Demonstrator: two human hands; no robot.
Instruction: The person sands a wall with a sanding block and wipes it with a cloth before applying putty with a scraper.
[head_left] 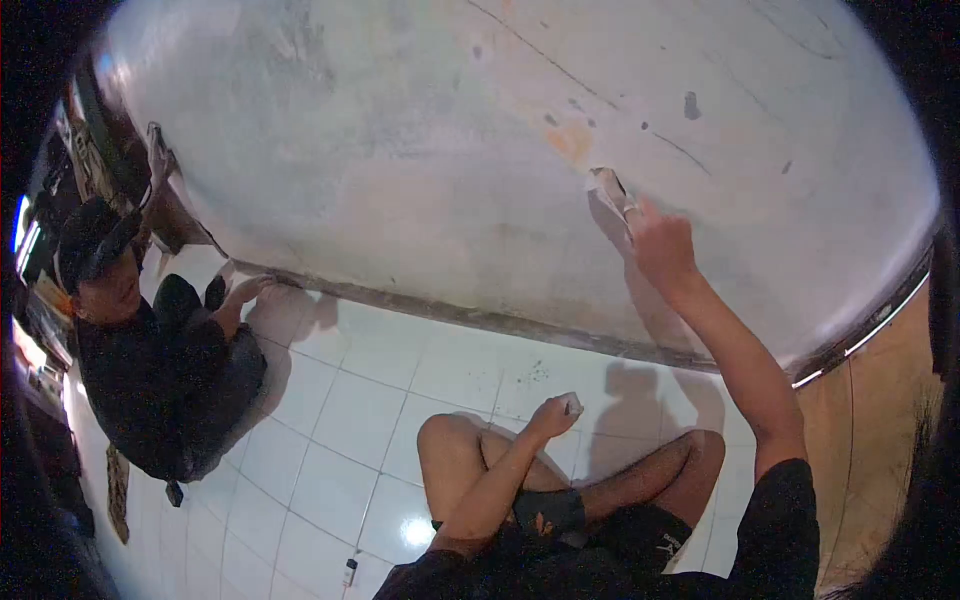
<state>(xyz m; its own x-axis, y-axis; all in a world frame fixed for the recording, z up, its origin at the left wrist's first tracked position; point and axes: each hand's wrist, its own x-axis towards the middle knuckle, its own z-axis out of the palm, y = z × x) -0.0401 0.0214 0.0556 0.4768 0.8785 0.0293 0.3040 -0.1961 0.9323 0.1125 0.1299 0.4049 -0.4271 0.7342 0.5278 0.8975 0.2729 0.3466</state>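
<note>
My right hand [662, 245] is raised to the whitish, stained wall [400, 180], its fingers closed round a small flat tool [607, 184]. The tool's pale tip meets the wall just below an orange-brown patch [570, 140], and its shadow falls beneath it. Over my bent knee, my left hand [553, 415] is closed round a small whitish object [572, 404], mostly hidden by the fingers.
At the left a person [160, 350] in dark clothes and a cap sits by the wall. Dark specks [535, 373] lie on the white tiled floor [350, 420]. A small bottle [349, 572] stands nearby. A brown panel [875, 420] is at the right.
</note>
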